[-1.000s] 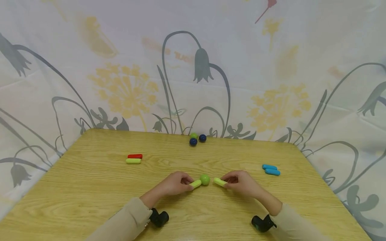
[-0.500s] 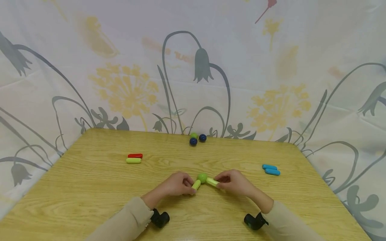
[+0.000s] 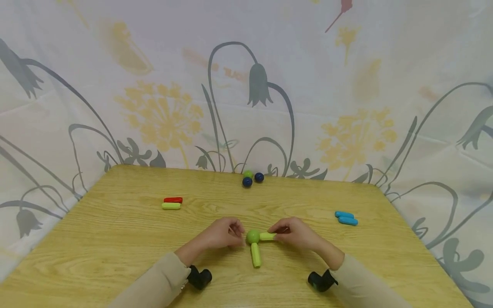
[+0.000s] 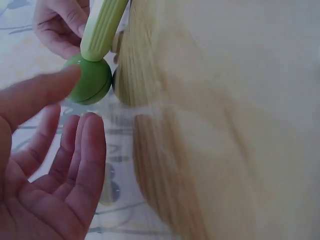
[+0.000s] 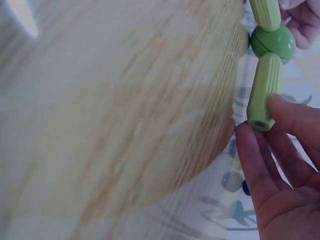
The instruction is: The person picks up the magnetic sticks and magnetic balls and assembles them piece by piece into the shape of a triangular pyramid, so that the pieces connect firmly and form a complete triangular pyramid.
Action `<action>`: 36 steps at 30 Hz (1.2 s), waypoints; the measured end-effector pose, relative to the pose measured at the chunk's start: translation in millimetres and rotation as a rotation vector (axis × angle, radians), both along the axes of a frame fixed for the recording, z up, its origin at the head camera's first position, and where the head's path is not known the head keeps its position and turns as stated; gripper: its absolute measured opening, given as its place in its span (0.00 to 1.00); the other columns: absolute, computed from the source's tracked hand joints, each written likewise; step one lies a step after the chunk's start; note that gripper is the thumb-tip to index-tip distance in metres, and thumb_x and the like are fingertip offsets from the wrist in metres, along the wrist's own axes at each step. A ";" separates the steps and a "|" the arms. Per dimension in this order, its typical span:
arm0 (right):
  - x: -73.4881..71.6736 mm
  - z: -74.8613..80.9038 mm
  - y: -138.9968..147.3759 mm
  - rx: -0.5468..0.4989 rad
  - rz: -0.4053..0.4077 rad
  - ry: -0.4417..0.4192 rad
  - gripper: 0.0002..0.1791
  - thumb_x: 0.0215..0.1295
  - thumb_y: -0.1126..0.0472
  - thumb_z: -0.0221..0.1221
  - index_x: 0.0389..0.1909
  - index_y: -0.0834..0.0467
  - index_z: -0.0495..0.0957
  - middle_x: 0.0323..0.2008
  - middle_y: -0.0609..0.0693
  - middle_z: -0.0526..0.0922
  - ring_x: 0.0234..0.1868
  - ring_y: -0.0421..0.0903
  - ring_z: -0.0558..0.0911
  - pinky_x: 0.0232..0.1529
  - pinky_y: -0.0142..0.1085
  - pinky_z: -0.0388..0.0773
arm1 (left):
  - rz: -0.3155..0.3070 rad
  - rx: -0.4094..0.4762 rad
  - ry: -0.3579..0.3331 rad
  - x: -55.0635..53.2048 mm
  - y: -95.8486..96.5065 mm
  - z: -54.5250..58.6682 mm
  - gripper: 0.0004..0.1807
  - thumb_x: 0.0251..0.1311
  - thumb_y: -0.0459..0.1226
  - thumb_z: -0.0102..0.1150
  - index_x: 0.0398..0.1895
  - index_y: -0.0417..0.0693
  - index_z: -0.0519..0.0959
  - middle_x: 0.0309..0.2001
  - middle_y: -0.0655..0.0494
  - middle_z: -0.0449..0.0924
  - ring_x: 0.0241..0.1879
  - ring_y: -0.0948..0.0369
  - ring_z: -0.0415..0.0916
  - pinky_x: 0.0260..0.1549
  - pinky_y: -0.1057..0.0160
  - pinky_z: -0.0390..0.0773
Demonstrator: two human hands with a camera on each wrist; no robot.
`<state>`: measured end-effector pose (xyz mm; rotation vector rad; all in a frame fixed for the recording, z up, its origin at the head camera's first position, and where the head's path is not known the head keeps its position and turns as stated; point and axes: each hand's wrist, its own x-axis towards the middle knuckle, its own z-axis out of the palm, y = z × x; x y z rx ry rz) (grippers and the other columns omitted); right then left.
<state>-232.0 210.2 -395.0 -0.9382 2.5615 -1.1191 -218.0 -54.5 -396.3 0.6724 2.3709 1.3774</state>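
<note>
A glossy green ball (image 3: 253,236) sits near the middle of the table, joined to two ridged yellow-green rods. One rod (image 3: 256,256) points toward the person; the other rod (image 3: 266,236) extends right, and my right hand (image 3: 297,234) pinches its outer end between thumb and fingers. In the right wrist view, the gripped rod (image 5: 265,90) has a dark spot on its end face. Just left of the ball, my left hand (image 3: 224,233) holds nothing, its thumb and fingers spread apart. The left wrist view has that thumb overlapping the ball (image 4: 95,85).
Far left lie a red rod (image 3: 173,199) and a yellow-green rod (image 3: 171,206), side by side. Two blue rods (image 3: 348,220) lie on the right. At the back edge are a green ball (image 3: 248,173) and two dark blue balls (image 3: 247,182). A patterned cloth hangs behind the table.
The right hand's rod has come left to meet the ball. My left hand has let go of its rod, which has swung to point toward the person. Ball and right hand have shifted left.
</note>
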 end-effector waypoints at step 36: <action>-69.8 4.0 -15.3 -0.035 -0.126 0.029 0.12 0.58 0.72 0.59 0.44 0.69 0.77 0.38 0.60 0.80 0.37 0.51 0.79 0.39 0.39 0.75 | -0.112 0.001 0.034 0.0 2.8 -0.8 0.13 0.47 0.29 0.70 0.36 0.46 0.80 0.48 0.54 0.75 0.43 0.56 0.76 0.39 0.62 0.75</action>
